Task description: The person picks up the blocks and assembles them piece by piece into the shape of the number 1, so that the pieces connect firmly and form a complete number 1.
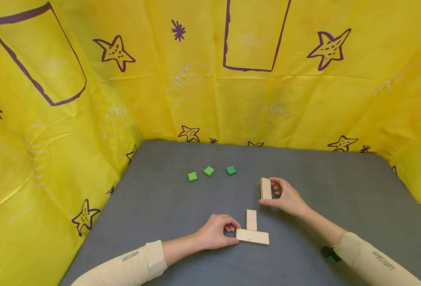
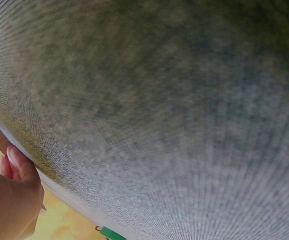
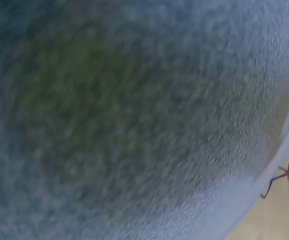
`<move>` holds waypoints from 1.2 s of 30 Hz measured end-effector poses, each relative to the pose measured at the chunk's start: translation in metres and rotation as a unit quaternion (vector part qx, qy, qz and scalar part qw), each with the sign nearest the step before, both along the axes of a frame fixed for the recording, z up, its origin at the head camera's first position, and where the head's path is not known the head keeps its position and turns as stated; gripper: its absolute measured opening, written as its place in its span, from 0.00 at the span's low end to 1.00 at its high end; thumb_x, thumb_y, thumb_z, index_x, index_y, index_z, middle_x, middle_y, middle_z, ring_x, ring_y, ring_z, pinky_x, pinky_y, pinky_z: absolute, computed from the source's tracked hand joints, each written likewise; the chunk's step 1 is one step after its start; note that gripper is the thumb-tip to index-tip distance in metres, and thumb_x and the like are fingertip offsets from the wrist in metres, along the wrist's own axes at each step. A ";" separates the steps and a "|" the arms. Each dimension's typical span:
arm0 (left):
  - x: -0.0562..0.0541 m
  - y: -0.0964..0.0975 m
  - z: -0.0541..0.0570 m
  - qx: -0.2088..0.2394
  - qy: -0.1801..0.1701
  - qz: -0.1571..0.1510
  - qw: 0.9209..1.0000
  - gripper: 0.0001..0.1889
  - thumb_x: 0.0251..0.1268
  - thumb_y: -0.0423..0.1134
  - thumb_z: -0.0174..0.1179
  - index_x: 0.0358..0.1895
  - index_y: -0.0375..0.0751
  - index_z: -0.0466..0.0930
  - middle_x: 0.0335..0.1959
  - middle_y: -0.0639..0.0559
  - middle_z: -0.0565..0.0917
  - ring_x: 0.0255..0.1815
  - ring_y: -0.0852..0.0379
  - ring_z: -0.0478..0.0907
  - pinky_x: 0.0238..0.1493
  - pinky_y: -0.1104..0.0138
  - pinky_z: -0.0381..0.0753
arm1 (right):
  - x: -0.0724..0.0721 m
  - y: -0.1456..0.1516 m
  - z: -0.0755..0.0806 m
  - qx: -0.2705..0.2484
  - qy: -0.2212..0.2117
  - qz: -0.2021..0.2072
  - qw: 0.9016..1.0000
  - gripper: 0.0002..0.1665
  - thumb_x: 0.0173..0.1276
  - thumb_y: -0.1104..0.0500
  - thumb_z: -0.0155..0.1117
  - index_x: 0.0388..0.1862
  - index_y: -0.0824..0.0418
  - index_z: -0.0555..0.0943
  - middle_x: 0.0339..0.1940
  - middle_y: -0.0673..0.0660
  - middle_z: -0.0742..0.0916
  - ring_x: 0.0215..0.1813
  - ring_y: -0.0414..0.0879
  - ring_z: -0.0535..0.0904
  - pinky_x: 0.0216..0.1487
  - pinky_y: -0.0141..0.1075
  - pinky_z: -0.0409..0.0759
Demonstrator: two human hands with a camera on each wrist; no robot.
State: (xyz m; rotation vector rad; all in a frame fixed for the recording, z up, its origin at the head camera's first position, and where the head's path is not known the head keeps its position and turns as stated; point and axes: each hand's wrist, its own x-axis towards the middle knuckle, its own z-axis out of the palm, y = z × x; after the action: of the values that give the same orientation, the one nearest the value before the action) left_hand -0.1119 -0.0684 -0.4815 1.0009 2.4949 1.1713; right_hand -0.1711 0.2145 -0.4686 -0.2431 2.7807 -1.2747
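Below centre, the left hand [image 1: 215, 233] pinches the crosswise block [image 1: 252, 236], apparently steadying it against the lengthwise block [image 1: 251, 219], while, right of centre, the right hand [image 1: 286, 197] grips the third block [image 1: 266, 188] by its ends, probably leaving its sides clear.

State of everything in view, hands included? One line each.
Left hand: pinching the near wooden block's left end
Near wooden block: lying crosswise
Middle wooden block: lying lengthwise, not held
Right hand: gripping the far wooden block
Far wooden block: held; can't tell if lifted
Left green block: on table, apart
Center green block: on table, turned corner-on
Darker green block: on table, apart
Yellow cloth: hanging, creased
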 end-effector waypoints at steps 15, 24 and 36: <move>-0.001 -0.001 0.000 -0.007 -0.008 0.000 1.000 0.12 0.50 0.35 0.74 0.40 0.41 0.85 0.32 0.61 0.81 0.32 0.72 0.75 0.38 0.79 0.75 | 0.003 -0.021 -0.009 0.030 0.025 0.005 0.999 0.55 0.45 0.39 0.80 0.63 0.69 0.69 0.54 0.63 0.78 0.52 0.54 0.73 0.54 0.49 0.72; -0.001 -0.001 0.000 -0.007 -0.012 0.001 1.000 0.12 0.51 0.35 0.74 0.40 0.42 0.85 0.32 0.61 0.81 0.32 0.72 0.75 0.37 0.79 0.75 | 0.003 -0.034 -0.012 0.048 0.044 0.003 0.998 0.55 0.41 0.37 0.81 0.60 0.69 0.71 0.50 0.61 0.79 0.52 0.55 0.72 0.53 0.49 0.72; -0.001 0.000 0.000 -0.007 -0.008 -0.001 1.000 0.12 0.50 0.35 0.74 0.40 0.42 0.85 0.32 0.60 0.81 0.32 0.72 0.75 0.38 0.80 0.75 | 0.001 -0.043 -0.014 0.077 0.060 0.007 0.995 0.56 0.41 0.35 0.81 0.59 0.70 0.71 0.50 0.63 0.79 0.53 0.58 0.70 0.54 0.51 0.71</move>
State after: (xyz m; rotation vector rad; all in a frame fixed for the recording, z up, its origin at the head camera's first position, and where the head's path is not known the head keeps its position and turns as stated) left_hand -0.1134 -0.0688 -0.4810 0.9858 2.4867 1.1559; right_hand -0.1700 0.1713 -0.4822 -0.3383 2.9544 -1.0695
